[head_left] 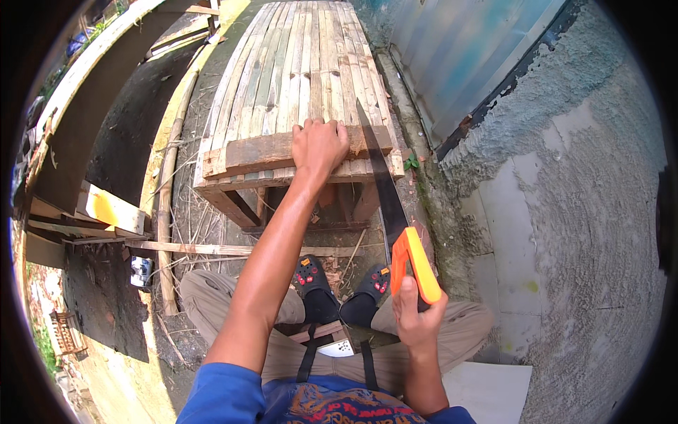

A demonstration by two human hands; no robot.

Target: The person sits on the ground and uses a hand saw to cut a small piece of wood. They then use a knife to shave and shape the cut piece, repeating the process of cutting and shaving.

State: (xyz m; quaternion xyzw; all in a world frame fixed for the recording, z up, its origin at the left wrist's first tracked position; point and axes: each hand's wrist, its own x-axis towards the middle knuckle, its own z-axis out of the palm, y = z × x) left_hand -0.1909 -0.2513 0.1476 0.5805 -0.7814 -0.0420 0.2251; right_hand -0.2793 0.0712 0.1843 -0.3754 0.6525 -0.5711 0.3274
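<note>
From here I see the left hand holding down the wood block near twelve o'clock, on the slatted table. At five o'clock, the right hand grips the saw, blade crossing the block's three o'clock end.

Before you stands the table, a wooden beam across its near end. Your left hand rests on that beam — left of the saw blade, which crosses it near the right end. Your right hand is at the saw handle, nearer you. A wall runs along your right; a pole lies left of the table.
</note>
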